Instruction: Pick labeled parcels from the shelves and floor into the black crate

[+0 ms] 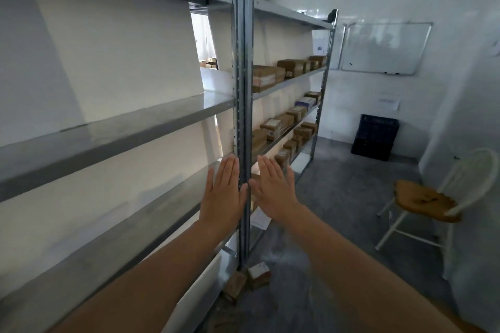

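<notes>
Both my arms reach forward with flat, straight fingers and hold nothing. My left hand (223, 193) and my right hand (273, 188) hover side by side in front of the grey metal shelf upright (243, 89). Several brown cardboard parcels (266, 77) with labels sit on the right shelving unit's levels, farther back. Two small parcels (258, 274) lie on the floor at the foot of the upright. The black crate (376, 136) stands on the floor against the far white wall, well beyond my hands.
The left shelving unit (113, 130) shows bare grey shelves. A white chair with a wooden seat (426, 200) stands at the right. A whiteboard (384, 47) hangs on the far wall. Grey floor (338, 192) stretches between the shelves and the chair.
</notes>
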`<act>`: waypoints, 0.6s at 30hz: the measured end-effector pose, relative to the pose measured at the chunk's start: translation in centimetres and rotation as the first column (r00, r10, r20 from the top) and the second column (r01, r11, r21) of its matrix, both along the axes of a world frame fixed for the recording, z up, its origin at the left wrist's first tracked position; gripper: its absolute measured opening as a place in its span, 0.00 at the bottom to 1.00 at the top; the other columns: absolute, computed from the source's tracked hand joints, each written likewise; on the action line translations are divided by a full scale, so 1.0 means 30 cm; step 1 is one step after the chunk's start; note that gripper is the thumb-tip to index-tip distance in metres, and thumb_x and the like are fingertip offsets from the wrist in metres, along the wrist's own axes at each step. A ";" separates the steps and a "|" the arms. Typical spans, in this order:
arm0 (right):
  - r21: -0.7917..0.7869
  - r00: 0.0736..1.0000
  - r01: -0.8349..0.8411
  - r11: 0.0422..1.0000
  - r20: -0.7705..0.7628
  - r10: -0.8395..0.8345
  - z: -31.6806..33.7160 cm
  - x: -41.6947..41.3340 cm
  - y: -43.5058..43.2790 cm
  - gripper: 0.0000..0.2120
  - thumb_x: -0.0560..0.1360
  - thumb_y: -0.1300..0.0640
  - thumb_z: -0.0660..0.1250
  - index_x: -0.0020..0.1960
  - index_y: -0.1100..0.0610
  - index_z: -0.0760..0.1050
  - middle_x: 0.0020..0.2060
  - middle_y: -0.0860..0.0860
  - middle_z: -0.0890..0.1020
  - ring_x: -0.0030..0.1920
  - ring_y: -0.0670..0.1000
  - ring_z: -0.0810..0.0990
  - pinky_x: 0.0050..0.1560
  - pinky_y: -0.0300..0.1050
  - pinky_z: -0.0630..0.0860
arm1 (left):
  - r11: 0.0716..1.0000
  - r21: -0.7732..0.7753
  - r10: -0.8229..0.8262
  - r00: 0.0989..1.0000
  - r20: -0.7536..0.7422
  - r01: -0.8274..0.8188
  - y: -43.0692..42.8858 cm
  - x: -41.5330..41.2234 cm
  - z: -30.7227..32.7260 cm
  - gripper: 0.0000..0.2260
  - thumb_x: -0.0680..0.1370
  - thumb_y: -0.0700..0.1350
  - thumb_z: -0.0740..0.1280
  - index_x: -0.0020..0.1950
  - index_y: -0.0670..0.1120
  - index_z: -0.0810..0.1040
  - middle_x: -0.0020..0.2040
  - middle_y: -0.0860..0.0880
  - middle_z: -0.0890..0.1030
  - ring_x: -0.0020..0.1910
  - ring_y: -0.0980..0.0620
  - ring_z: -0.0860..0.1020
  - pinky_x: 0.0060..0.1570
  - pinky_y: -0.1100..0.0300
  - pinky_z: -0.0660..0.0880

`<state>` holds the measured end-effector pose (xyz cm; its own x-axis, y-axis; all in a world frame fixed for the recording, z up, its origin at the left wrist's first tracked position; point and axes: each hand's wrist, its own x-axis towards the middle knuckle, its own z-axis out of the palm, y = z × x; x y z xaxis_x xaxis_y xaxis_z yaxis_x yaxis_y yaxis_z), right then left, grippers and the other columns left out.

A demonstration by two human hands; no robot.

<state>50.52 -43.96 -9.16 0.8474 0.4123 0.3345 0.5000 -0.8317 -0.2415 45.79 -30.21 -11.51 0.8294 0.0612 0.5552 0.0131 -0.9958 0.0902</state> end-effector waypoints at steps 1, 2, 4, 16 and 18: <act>0.003 1.000 -0.001 1.000 -0.013 0.001 -0.002 0.013 -0.022 0.29 0.84 0.44 0.46 0.80 0.54 0.44 0.80 0.49 0.49 0.79 0.48 0.42 0.77 0.59 0.38 | 1.000 0.003 0.001 1.000 0.006 -0.001 -0.024 0.015 0.001 0.29 0.82 0.56 0.43 0.80 0.44 0.50 0.81 0.47 0.50 0.78 0.52 0.42 0.76 0.51 0.38; 0.001 1.000 -0.005 1.000 -0.022 0.005 -0.004 0.024 -0.045 0.29 0.84 0.44 0.45 0.80 0.54 0.43 0.80 0.49 0.48 0.79 0.48 0.41 0.77 0.59 0.38 | 1.000 0.007 -0.004 1.000 0.010 0.004 -0.048 0.033 0.001 0.29 0.82 0.56 0.43 0.80 0.44 0.51 0.81 0.46 0.50 0.78 0.52 0.42 0.76 0.51 0.39; -0.019 1.000 -0.015 1.000 -0.019 0.015 -0.010 0.033 -0.093 0.29 0.84 0.44 0.44 0.80 0.54 0.42 0.80 0.50 0.47 0.79 0.49 0.41 0.77 0.60 0.38 | 1.000 0.004 -0.026 0.999 0.020 0.026 -0.108 0.068 0.001 0.30 0.82 0.56 0.42 0.80 0.43 0.52 0.80 0.45 0.52 0.79 0.50 0.45 0.76 0.49 0.42; -0.085 0.982 0.132 0.988 -0.124 -0.142 -0.079 0.150 -0.382 0.28 0.85 0.45 0.45 0.81 0.54 0.43 0.80 0.48 0.46 0.79 0.47 0.40 0.75 0.58 0.34 | 0.988 -0.028 -0.152 0.987 -0.047 0.151 -0.381 0.260 -0.093 0.30 0.81 0.56 0.44 0.77 0.40 0.61 0.78 0.42 0.61 0.78 0.47 0.55 0.75 0.54 0.37; -0.078 0.979 0.154 0.985 -0.122 -0.162 -0.078 0.172 -0.385 0.28 0.85 0.45 0.45 0.81 0.54 0.44 0.80 0.49 0.47 0.79 0.48 0.40 0.75 0.57 0.34 | 0.983 -0.032 -0.182 0.983 -0.027 0.181 -0.384 0.293 -0.089 0.31 0.81 0.57 0.43 0.78 0.41 0.59 0.79 0.43 0.59 0.79 0.48 0.53 0.76 0.54 0.38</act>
